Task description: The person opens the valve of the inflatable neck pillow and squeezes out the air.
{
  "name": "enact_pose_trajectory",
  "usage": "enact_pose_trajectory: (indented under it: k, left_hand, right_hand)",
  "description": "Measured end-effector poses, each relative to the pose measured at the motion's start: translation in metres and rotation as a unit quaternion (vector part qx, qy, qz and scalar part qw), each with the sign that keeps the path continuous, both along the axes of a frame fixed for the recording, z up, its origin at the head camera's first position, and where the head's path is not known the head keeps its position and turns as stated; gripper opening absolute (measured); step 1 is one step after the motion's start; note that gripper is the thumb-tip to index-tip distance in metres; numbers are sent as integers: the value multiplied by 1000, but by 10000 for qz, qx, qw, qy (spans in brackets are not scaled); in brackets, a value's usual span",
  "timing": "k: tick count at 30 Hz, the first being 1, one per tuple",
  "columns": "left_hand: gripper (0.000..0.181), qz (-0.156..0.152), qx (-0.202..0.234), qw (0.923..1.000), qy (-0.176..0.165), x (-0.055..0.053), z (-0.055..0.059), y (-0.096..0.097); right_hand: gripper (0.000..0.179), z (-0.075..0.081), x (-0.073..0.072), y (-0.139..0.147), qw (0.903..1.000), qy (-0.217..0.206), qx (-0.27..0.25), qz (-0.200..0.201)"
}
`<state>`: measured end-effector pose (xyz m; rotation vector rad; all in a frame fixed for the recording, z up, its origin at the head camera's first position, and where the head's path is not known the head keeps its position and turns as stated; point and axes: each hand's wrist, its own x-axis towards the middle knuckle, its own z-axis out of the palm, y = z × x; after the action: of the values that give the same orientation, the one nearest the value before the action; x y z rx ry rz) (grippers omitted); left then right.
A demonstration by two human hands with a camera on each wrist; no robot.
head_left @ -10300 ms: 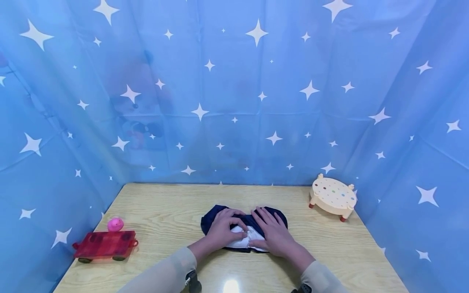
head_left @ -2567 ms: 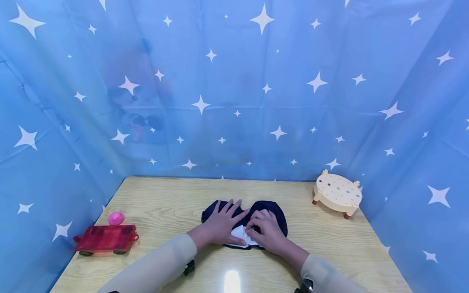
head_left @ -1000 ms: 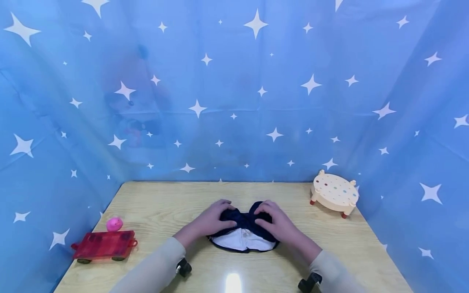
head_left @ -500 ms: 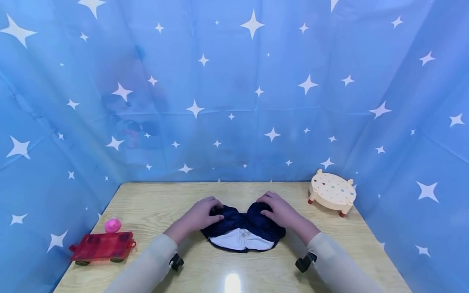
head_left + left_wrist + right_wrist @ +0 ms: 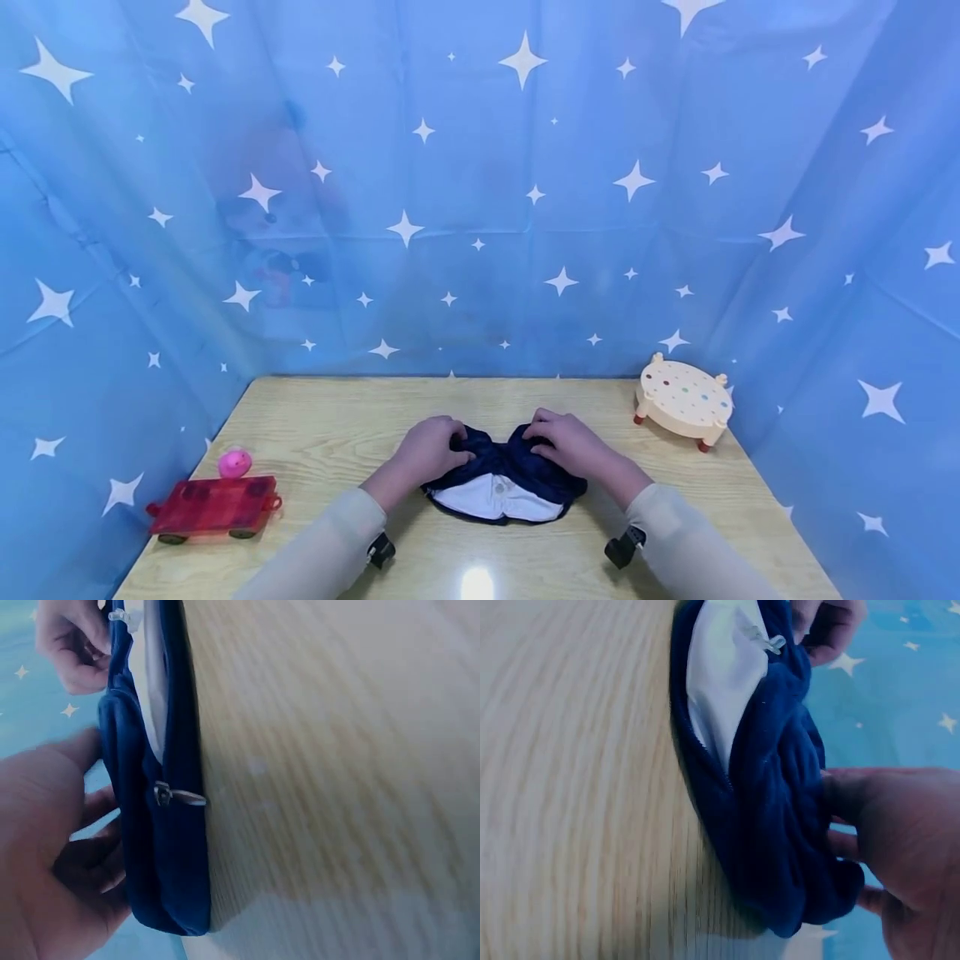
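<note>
A navy zippered cushion (image 5: 517, 471) with two rounded lobes lies at the middle of the table. Its zip gapes along the near side, baring a white lining (image 5: 480, 497) with a small pale bow-like piece (image 5: 767, 641) at the centre. A metal zip pull (image 5: 180, 796) hangs near the left end. My left hand (image 5: 429, 454) grips the left lobe, thumb on the near face and fingers curled over the far edge. Around the right lobe curl the fingers and thumb of my right hand (image 5: 573, 446). Both hands' fingertips are partly hidden by cloth.
A red see-through toy wagon (image 5: 213, 504) stands at the table's left, a pink toy ball (image 5: 235, 463) behind it. A cream spotted toy stool (image 5: 686, 400) sits at the back right. Blue star-printed curtains (image 5: 480, 167) enclose the wooden table (image 5: 337, 408).
Earlier the hands worked over the white lining, the right pinching there. Then both moved out to the lobes. Over the last half second they have drawn slightly inward, with fingers more curled.
</note>
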<state>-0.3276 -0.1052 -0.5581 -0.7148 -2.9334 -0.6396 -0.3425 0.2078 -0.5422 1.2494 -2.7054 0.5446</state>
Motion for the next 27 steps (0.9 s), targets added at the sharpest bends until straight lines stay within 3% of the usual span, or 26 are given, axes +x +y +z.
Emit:
enact_pose_trajectory:
  k: [7,11,15,20,24,27]
  left_hand:
    - [8,-72,544,9982,-253,-5,4,-3]
    - [11,-49,1174,9911,-618,-12,10,-17]
    - [13,29,1568,9840,-847,-17,14,-27]
    - [15,6,1225,9870,-1038,-13,13,-28]
    - [23,-11,721,9929,-943,-7,14,-20]
    - [18,1,555,9952,-808,-6,14,-14]
  right_hand:
    - [16,-1,2,-2,9989,199,86,-422]
    - [17,-1,-1,9,9957,64,-634,-674]
    - [11,1,-7,18,9838,-494,-1219,-1214]
    - [11,-1,-9,13,9767,-1192,-931,-1522]
    - [8,-4,-5,2,9787,-1077,-674,-1615]
    - [9,-4,-2,-4,9756,-1039,-688,-1808]
